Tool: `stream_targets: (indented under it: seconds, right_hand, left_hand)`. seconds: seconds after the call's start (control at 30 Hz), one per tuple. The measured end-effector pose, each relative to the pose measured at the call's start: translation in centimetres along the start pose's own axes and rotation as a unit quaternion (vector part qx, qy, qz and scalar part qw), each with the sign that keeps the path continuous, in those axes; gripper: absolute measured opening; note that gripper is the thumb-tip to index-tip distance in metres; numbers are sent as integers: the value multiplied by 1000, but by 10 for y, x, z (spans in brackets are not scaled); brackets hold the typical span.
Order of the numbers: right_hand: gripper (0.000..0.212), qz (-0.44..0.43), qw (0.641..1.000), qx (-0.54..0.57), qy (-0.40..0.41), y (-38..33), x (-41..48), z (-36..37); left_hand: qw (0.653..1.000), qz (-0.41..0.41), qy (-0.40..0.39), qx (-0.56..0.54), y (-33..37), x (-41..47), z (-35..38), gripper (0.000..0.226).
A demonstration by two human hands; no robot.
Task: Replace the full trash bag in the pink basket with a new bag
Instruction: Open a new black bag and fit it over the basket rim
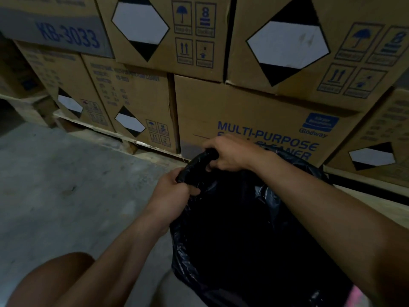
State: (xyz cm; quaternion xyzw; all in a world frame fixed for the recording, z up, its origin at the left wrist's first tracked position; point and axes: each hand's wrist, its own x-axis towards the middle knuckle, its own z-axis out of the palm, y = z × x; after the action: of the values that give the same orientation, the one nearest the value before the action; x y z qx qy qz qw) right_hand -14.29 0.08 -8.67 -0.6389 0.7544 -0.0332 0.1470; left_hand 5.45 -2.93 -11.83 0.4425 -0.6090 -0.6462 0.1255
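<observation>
Your L hand (174, 187) & R hand (228, 154): fingers clamped on the twisted neck of the black bag (243, 229), near right; pink basket (359, 294) sliver at its near edge. Boxes (243, 116) crowd far side; open floor (66, 185) left.

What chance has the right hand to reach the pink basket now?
Probably not yet: right hand and left hand both grip the neck of the black bag, which hides most of the pink basket.
</observation>
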Motion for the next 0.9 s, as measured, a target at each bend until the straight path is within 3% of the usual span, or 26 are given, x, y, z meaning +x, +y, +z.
stream_targets:
  seconds: [0.1, 0.23, 0.3, 0.4, 0.53, 0.73, 0.9]
  right_hand:
    - [29, 20, 1000, 0, -13, -1, 3, -1]
    - [64, 60, 998, -5, -6, 12, -16, -12]
    - [73, 88, 995, -8, 38, 24, -40, -19]
    - [64, 164, 980, -22, 114, 45, -82, -22]
    - [52, 309, 947, 43, 75, 68, -126, -4]
    - [48, 342, 926, 111, 114, 81, -143, 20]
    - [43, 338, 930, 140, 26, 90, -147, 5]
  left_hand:
    - [1000, -9, 20, 16, 1, 2, -2, 37]
    - [996, -33, 10, 79, 10, 3, -4, 31]
    - [995, 5, 20, 93, 19, 6, -4, 37]
    - [990, 81, -2, 116, 31, 15, 1, 46]
    - [956, 125, -24, 263, 30, 27, 9, 27]
    - [953, 80, -22, 292, 28, 35, 4, 31]
    - [946, 30, -51, 320, 37, 43, -1, 22]
